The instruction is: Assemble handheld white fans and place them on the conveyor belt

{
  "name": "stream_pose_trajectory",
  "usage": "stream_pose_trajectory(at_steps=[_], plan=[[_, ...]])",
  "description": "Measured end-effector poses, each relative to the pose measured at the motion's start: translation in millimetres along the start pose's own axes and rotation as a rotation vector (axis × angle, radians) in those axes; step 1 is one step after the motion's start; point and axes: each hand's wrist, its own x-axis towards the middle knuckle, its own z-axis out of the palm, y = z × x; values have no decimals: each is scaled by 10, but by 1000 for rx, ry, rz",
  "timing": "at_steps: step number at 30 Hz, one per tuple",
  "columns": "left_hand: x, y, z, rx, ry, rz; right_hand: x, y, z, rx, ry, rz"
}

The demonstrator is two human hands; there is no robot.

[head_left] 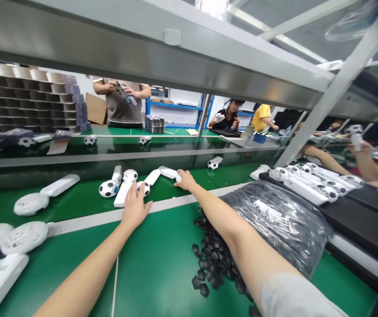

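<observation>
My left hand [135, 206] lies with fingers stretched out over a white handheld fan [123, 192] whose football-patterned head [143, 188] sits by my fingertips on the green conveyor belt [76, 200]. My right hand [185, 179] reaches further and closes on the end of another white fan handle [168, 172]. A third football-patterned fan [108, 188] and a white one [130, 175] lie just left of my left hand. A pile of small black hexagon pieces [212, 259] lies under my right forearm on the green table.
A plastic bag of black pieces [281, 220] sits right of my arm. Finished football fans [314, 182] lie in a row on a black tray at the right. White fan parts [27, 235] lie at the left. Other people work across the belt; a steel shelf [142, 48] runs overhead.
</observation>
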Motion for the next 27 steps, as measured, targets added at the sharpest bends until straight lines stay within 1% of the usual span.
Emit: stream_pose_trajectory(at_steps=[2,4,6,8,9,10,11,12,13,14,15,16,17,19,20,22,24,25,27], plan=[[-52,-22,-12,2,19,31,13,10,-53,7,24,1],[-111,61,-95,28,70,48,-84,11,-205,18,45,-15],[-180,262,-235,67,109,96,-314,3,-409,33,51,-53],[-246,544,-404,101,117,182,-661,-26,-611,56,48,-115],[-274,694,-493,115,107,235,-864,-52,-699,78,46,-183],[-301,836,-581,128,84,280,-1076,-84,-773,123,64,-350],[-331,962,-666,147,28,321,-1287,-117,-830,176,65,-473],[-368,1065,-745,170,-69,364,-1487,-145,-867,229,32,-559],[-414,1141,-817,199,-179,389,-1669,-159,-881,291,6,-607],[-470,1188,-877,233,-287,394,-1825,-155,-872,347,-20,-605],[-536,1209,-925,272,-371,380,-1951,-129,-842,389,-35,-567],[-607,1206,-959,312,-418,350,-2046,-86,-794,404,-37,-504],[-681,1184,-978,354,-429,311,-2113,-31,-732,386,-40,-438],[-815,1105,-983,434,-415,244,-2182,79,-590,265,-75,-346],[-871,1060,-973,467,-430,224,-2195,119,-521,182,-107,-323],[-950,982,-944,494,-505,176,-2201,154,-405,46,-176,-290],[-984,937,-916,435,-586,131,-2191,139,-334,-8,-214,-239],[-986,928,-905,376,-608,116,-2180,123,-315,-10,-224,-217],[-972,931,-888,250,-617,112,-2150,95,-305,19,-245,-208]])
